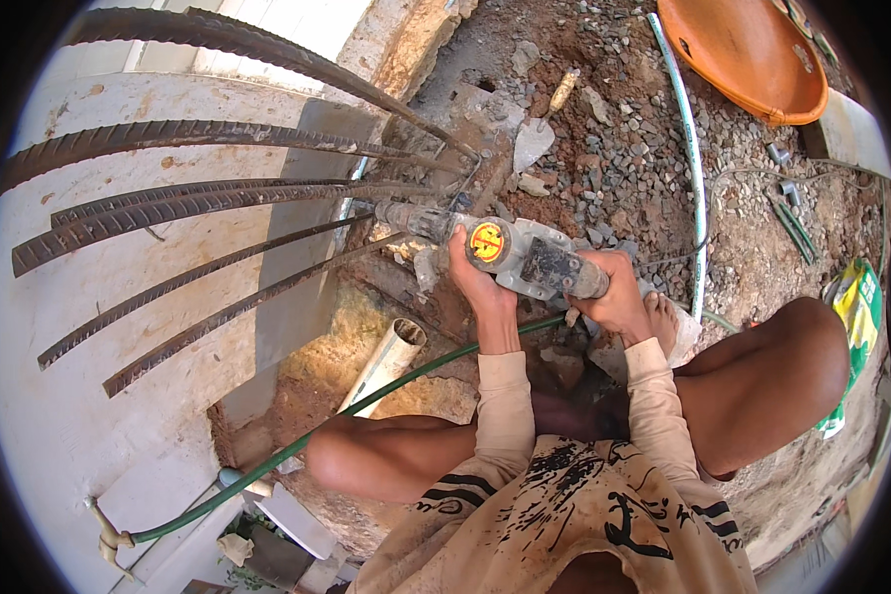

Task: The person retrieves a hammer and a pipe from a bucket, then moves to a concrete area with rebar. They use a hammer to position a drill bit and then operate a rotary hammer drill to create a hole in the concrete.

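I hold a dusty grey rotary hammer (535,259) with a round yellow and red sticker on its body. My left hand (479,282) supports it under the middle, fingers mostly hidden beneath. My right hand (615,295) is closed around its rear end. The tool's front end points left, toward the base of several ribbed steel bars (198,198) at the pale wall. Its tip cannot be made out among the bars and the rubble. A trowel (535,142) with a worn yellowish handle lies on the ground beyond the tool.
A green hose (426,368) crosses in front of me from a tap (112,538), passing over a white pipe (386,356). Farther right lie a pale blue pipe (690,148), an orange basin (752,54) and a green-yellow bag (858,327). Gravel (624,168) covers the ground.
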{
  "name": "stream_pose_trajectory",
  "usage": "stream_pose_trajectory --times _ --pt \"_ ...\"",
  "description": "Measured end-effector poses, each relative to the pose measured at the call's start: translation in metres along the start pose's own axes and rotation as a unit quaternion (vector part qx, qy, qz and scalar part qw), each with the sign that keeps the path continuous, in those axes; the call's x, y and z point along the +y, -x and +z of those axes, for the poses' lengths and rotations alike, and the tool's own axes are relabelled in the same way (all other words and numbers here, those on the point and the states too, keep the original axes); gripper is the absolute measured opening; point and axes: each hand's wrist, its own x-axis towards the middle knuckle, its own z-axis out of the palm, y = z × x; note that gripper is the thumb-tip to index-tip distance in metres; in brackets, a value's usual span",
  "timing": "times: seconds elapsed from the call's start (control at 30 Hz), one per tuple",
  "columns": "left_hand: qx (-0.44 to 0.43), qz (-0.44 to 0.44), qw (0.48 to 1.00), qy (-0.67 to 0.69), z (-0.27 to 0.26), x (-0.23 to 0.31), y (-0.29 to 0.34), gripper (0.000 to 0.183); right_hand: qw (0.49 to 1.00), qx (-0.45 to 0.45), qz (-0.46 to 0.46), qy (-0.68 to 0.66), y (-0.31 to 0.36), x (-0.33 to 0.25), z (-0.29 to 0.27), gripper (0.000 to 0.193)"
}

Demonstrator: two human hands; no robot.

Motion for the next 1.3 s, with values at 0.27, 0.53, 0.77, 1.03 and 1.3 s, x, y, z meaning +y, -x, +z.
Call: stream_pose_trajectory --times 0.27,0.53,0.77,1.03,1.3 --pt "-0.006 0.018 0.999 -0.038 -0.005 0.016 0.013 0.04 0.999 -0.028 -0.027 0.016 0.015 -0.003 0.016 0.027" --pt "0.021 0.016 0.997 -0.066 -0.021 0.025 0.021 0.043 1.0 -0.005 -0.002 -0.023 0.037 -0.008 0.036 0.022" --pt "0.037 0.034 0.995 -0.09 -0.019 0.032 0.025 0.044 1.0 0.006 -0.01 -0.017 0.043 -0.009 0.045 0.029" --pt "0.028 -0.011 0.996 -0.084 -0.041 0.05 0.027 0.046 1.0 0.0 0.013 -0.019 0.062 -0.021 0.066 0.033" --pt "0.032 -0.058 0.994 -0.092 -0.045 0.047 0.022 0.04 0.996 0.037 0.051 -0.062 0.073 -0.015 0.075 0.022"
